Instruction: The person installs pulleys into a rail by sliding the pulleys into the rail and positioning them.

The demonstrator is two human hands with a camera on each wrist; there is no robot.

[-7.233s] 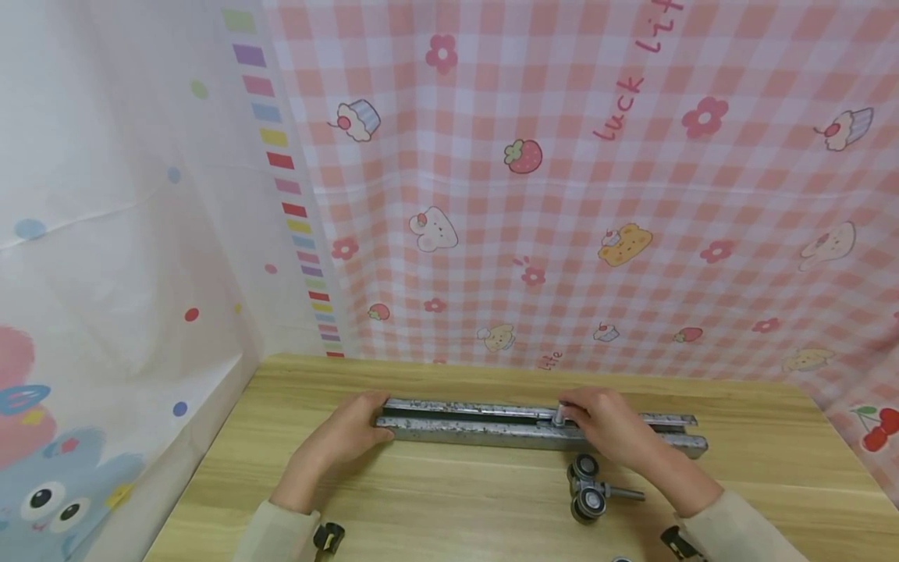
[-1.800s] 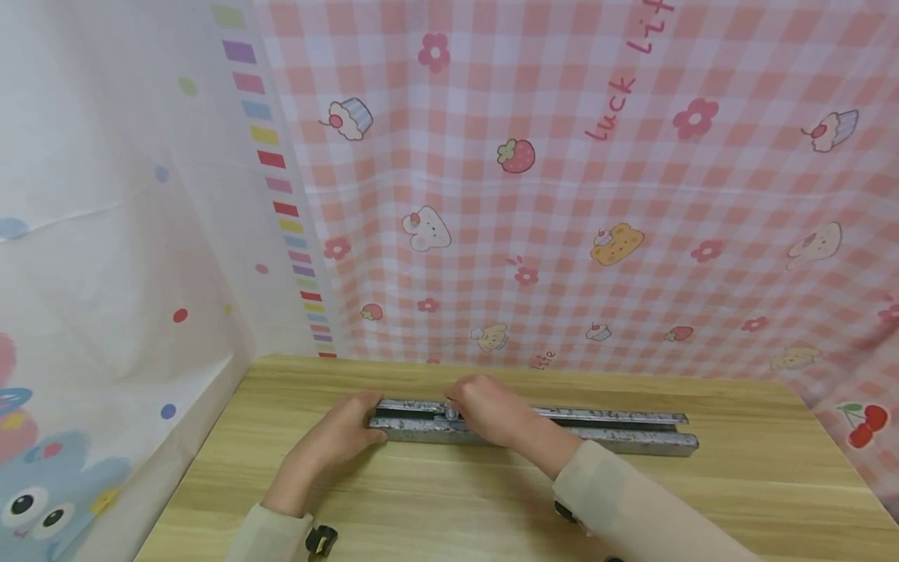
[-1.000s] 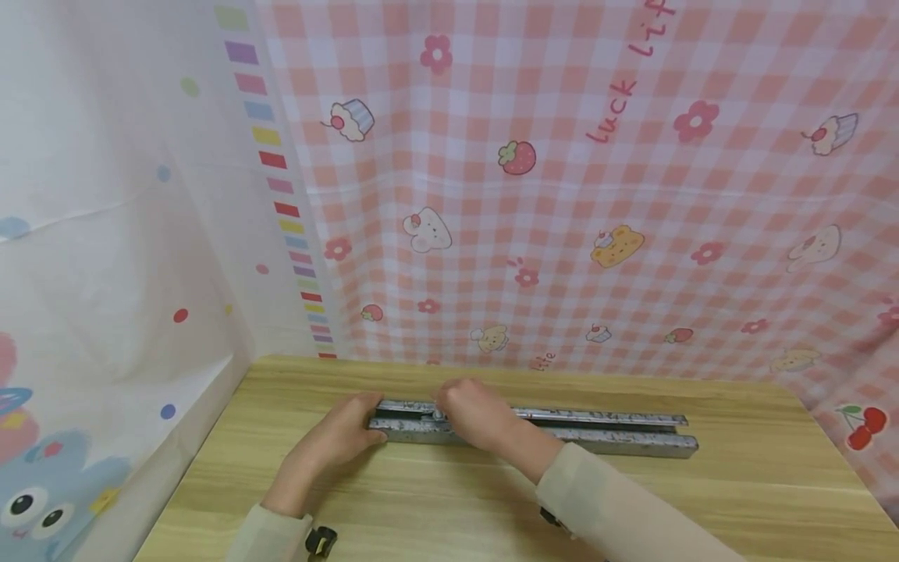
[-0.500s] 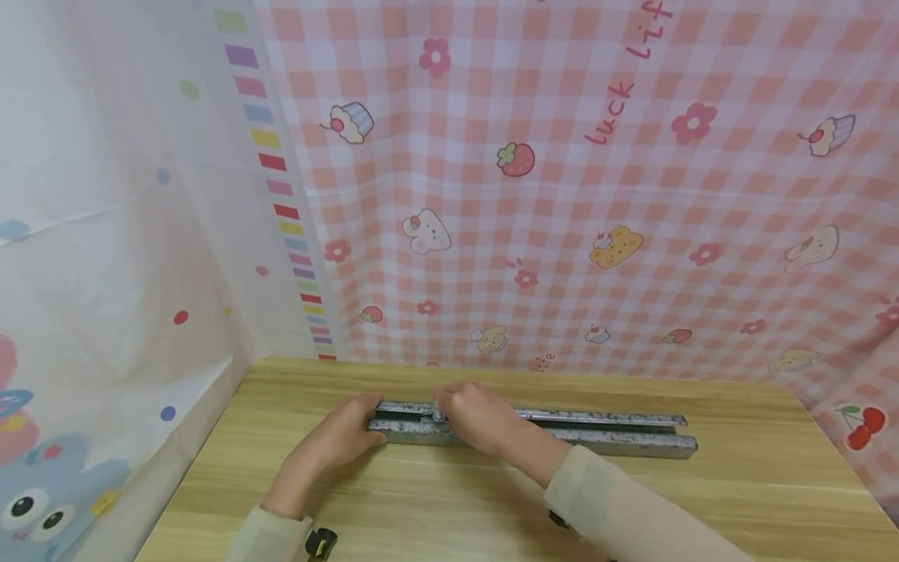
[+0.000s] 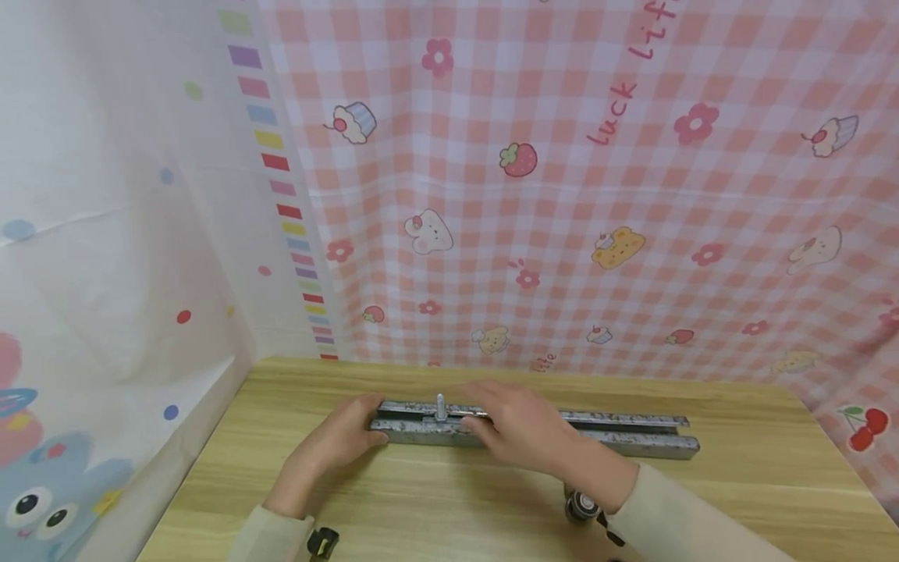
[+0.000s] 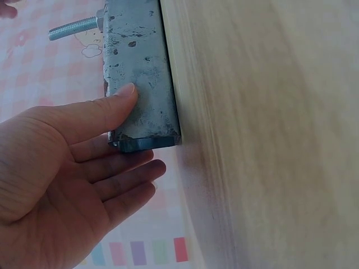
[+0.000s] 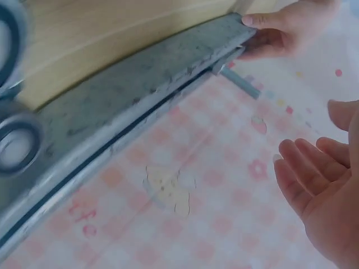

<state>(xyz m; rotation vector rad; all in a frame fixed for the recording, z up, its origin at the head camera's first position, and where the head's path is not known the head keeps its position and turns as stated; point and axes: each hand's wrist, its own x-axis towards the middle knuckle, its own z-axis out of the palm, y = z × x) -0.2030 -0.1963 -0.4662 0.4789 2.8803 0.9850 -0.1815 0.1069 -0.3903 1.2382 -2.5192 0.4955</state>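
A grey, scuffed steel track (image 5: 625,445) lies lengthwise on the table with its slot facing up. At its left end my left hand (image 5: 344,429) grips it, the thumb on the near side wall in the left wrist view and some fingers behind the end. A threaded bolt (image 5: 440,407) stands upright out of the slot, a short way from that hand; what it is fixed to inside the track is hidden. Just right of the bolt, my right hand (image 5: 520,425) hovers over the track with loose fingers, holding nothing in the right wrist view.
On the table in front of the track sits a roller trolley (image 5: 581,506) with dark wheels, partly covered by my right forearm. The wooden tabletop (image 5: 421,507) ends at a pink checked cloth (image 5: 562,195) behind and a white cloth (image 5: 105,234) at left.
The bolt has travelled left along the slot, pinched by my right hand. That hand has now released it and drawn back to the right. My left hand stays on the track's end.
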